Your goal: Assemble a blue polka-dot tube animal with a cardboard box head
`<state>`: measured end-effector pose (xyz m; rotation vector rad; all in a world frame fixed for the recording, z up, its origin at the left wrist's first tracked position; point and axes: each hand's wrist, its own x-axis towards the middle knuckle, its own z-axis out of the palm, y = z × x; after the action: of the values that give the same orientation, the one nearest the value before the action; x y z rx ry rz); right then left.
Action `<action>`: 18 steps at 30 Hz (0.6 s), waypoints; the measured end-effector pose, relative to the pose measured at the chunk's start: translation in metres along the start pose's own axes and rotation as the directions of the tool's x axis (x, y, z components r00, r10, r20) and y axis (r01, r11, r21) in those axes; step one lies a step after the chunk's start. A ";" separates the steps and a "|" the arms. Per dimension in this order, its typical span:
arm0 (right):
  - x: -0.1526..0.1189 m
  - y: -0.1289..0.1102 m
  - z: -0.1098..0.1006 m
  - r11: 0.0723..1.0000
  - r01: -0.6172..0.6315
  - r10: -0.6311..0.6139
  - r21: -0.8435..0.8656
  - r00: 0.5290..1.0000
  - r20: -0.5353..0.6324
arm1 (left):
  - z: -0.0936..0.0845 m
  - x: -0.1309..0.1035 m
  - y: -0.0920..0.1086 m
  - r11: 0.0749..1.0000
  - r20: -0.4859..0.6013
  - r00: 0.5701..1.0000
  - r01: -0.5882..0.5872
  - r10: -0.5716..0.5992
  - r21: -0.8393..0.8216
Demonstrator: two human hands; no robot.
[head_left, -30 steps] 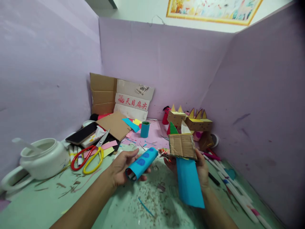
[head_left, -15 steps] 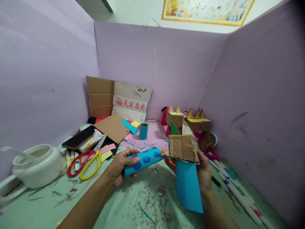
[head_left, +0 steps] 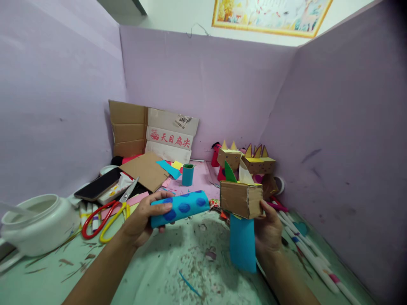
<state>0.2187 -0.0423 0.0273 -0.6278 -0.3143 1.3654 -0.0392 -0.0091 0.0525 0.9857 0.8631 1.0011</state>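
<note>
My left hand point(head_left: 148, 216) is closed around a blue paper tube point(head_left: 184, 206) with dark blue spots, held nearly level above the table. In my right hand point(head_left: 269, 224) is a small cardboard box point(head_left: 240, 201), gripped at its right side. A green spike point(head_left: 229, 173) and a pale spike point(head_left: 244, 173) stand on top of the box. A plain blue paper strip point(head_left: 242, 245) hangs from its underside. The tube and the box are apart. A short blue tube point(head_left: 188, 175) stands upright beyond my hands.
At left lie red-and-yellow scissors point(head_left: 111, 216), a phone point(head_left: 98, 184) and a white pot point(head_left: 41, 224). Cardboard point(head_left: 168, 135) leans at the back. Spiked cardboard figures point(head_left: 259, 163) stand at back right, with several markers point(head_left: 313, 258) along the right. Scraps litter the green tabletop point(head_left: 152, 271).
My right hand has turned the cardboard box, so its right side face shows more and the blue strip looks narrower. The spotted tube has shifted slightly left in view.
</note>
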 end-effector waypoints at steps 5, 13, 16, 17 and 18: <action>0.000 0.000 -0.007 0.985 0.144 -0.138 -0.092 0.988 0.074 | 0.006 -0.010 0.007 0.981 -0.063 0.990 -0.112 0.123 0.155; -0.009 0.011 -0.001 0.983 0.121 -0.087 -0.135 0.968 0.235 | 0.010 -0.016 0.007 0.972 -0.126 0.979 -0.134 0.160 0.192; -0.008 0.013 -0.002 0.984 0.138 -0.108 -0.114 0.965 0.238 | 0.013 -0.017 0.005 0.972 -0.126 0.979 -0.134 0.160 0.192; -0.008 0.013 -0.002 0.985 0.137 -0.108 -0.106 0.964 0.243 | 0.013 -0.016 0.004 0.971 -0.131 0.977 -0.140 0.167 0.191; -0.008 0.012 -0.002 0.986 0.131 -0.102 -0.102 0.963 0.251 | 0.014 -0.016 0.003 0.970 -0.135 0.975 -0.148 0.176 0.191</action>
<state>0.2081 -0.0496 0.0196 -0.5286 -0.6257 1.3185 -0.0321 -0.0274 0.0616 1.1593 1.0244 1.1641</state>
